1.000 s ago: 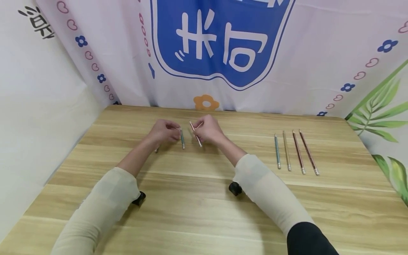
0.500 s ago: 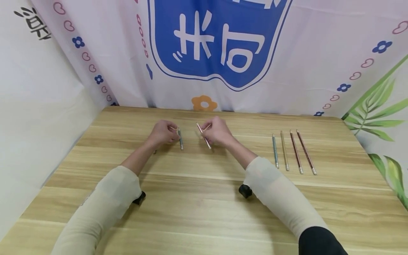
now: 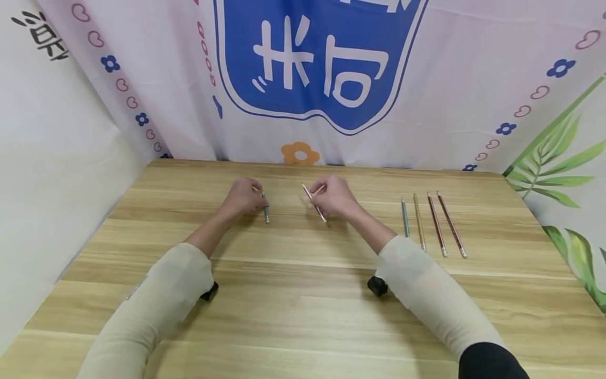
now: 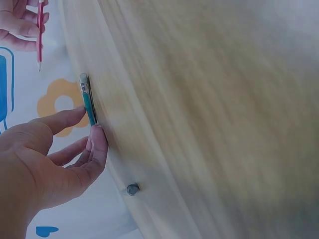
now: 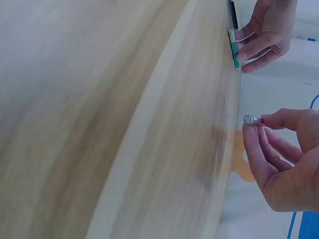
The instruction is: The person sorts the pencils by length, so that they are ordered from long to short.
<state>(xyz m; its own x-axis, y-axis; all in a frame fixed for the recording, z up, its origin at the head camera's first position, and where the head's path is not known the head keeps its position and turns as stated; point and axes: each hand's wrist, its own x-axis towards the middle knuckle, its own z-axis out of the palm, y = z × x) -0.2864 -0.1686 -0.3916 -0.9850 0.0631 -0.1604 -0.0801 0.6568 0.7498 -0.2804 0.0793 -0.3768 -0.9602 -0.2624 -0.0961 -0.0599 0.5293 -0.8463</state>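
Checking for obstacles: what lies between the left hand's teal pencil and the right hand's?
Only bare tabletop, in the head view, between teal pencil and red pencil.

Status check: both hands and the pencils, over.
Left hand pinches teal pencil. Right hand holds red pencil above the tabletop. Four pencils lie in a row at right; nothing seen blocking either hand.

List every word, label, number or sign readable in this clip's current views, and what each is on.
"米" and a character like "可": large white, on the blue shield of the curtain; those above are cut off.
"GOOD", probably: pink letters running upward on the curtain.
Black lettering on the left wall: unreadable.
Teal pencil, red pencil and the row of four pencils: no readable print.
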